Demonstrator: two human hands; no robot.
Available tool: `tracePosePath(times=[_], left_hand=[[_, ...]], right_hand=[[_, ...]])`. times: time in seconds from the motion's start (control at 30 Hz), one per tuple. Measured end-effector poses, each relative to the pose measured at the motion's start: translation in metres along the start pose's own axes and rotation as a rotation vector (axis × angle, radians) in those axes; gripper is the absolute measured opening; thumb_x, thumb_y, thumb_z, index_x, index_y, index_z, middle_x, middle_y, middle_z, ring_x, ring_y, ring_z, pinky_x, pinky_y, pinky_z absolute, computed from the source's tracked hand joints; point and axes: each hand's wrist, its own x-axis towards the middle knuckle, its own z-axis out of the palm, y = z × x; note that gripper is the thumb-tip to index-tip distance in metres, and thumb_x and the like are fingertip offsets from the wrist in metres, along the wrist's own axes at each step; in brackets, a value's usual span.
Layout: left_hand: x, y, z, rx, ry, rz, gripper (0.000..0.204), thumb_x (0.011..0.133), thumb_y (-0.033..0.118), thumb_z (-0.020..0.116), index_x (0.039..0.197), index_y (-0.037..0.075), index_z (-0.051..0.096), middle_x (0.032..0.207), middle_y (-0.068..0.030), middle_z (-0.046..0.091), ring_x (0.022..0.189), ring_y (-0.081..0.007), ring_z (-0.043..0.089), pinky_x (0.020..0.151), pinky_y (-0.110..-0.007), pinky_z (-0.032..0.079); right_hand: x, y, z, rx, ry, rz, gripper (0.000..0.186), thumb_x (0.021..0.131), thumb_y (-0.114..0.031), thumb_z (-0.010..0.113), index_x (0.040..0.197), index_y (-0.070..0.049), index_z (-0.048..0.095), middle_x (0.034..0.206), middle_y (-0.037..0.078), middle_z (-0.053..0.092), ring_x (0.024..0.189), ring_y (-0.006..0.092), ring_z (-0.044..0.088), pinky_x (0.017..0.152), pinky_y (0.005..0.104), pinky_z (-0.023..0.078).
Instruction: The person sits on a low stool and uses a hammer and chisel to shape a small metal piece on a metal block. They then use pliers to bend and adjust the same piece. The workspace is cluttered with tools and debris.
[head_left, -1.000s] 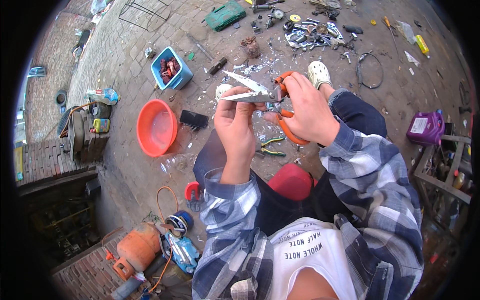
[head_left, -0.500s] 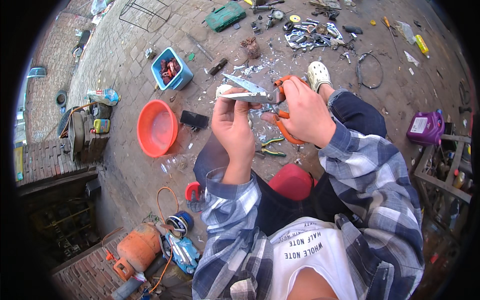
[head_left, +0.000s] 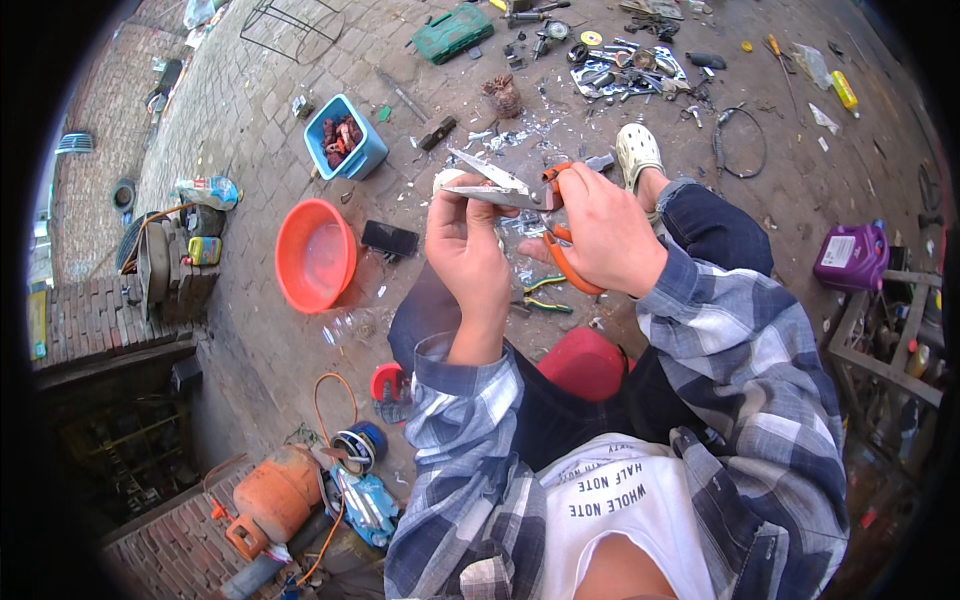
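Right hand [head_left: 615, 230] is gripping the scissors [head_left: 530, 199], closing around their orange handles. Blades are standing apart, tips pointing left; the lower blade is crossing the left hand [head_left: 468, 245] at thumb and fingers. Left fingers are bending in at that blade; can't tell whether they're pinching anything small. Scissors are hanging between both hands, above the floor [head_left: 250, 340], ahead of the person's lap.

Left side: red basin [head_left: 315, 255] is standing with its right rim just beside a black phone [head_left: 390, 238]; the phone is lying on the floor, below the left hand's level. Blue bin [head_left: 350, 165] is standing farther ahead, holding dark red pieces, with a hammer [head_left: 437, 133] lying between bin and blade tips.

Pliers [head_left: 545, 300] are lying on the floor, showing in the gap between the wrists. White clog [head_left: 638, 150] is sitting just past the right hand; tool pile [head_left: 630, 70] is spreading well beyond it. Right side: purple jug [head_left: 850, 255] is standing well apart from the right hand, floor stretching between it and the knee.
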Motion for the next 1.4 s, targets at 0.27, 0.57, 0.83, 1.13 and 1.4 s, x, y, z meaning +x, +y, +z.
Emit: tracePosePath(times=[0.27,0.57,0.83,1.13,1.4], left_hand=[[-0.001,0.005,0.001,0.095,0.013,0.002,0.008,0.095,0.005,0.053,0.098,-0.002,0.054,0.085,-0.0052,0.058,0.072,-0.0112,0.057,0.066,-0.024,0.048],[-0.002,0.000,-0.002,-0.009,0.036,-0.095,0.007,0.096,0.004,0.052,0.098,-0.002,0.054,0.083,-0.0051,0.059,0.070,-0.0106,0.056,0.066,-0.024,0.047],[-0.002,-0.010,-0.002,-0.204,0.086,-0.142,0.010,0.096,0.008,0.054,0.100,-0.001,0.055,0.082,-0.0055,0.060,0.068,-0.0101,0.055,0.060,-0.022,0.046],[0.001,-0.010,-0.006,-0.110,0.110,-0.100,0.009,0.096,0.008,0.053,0.099,-0.001,0.055,0.081,-0.0054,0.059,0.069,-0.0102,0.055,0.058,-0.025,0.047],[0.001,-0.005,-0.003,-0.107,0.118,-0.088,0.008,0.096,0.006,0.052,0.098,-0.001,0.056,0.083,-0.0051,0.060,0.069,-0.0105,0.054,0.064,-0.023,0.045]], right_hand=[[-0.005,0.006,0.010,-0.048,0.023,-0.037,0.060,0.073,-0.046,0.075,0.095,0.004,0.050,0.088,0.016,0.054,0.082,0.0329,0.060,0.066,0.0391,0.050],[-0.006,0.010,0.021,-0.071,0.059,-0.043,0.054,0.075,-0.042,0.074,0.092,0.003,0.050,0.082,0.014,0.057,0.076,0.0332,0.061,0.063,0.0398,0.049],[-0.001,0.005,0.019,-0.048,0.026,0.006,0.054,0.075,-0.040,0.074,0.096,0.005,0.051,0.086,0.016,0.059,0.080,0.0325,0.063,0.066,0.0390,0.051],[-0.001,0.007,0.022,-0.102,0.009,-0.020,0.048,0.074,-0.030,0.073,0.098,0.006,0.053,0.088,0.017,0.060,0.080,0.0311,0.064,0.068,0.0376,0.052],[0.001,0.007,0.022,-0.061,0.031,-0.010,0.048,0.076,-0.036,0.074,0.093,0.004,0.053,0.076,0.015,0.060,0.069,0.0317,0.064,0.062,0.0376,0.052]])
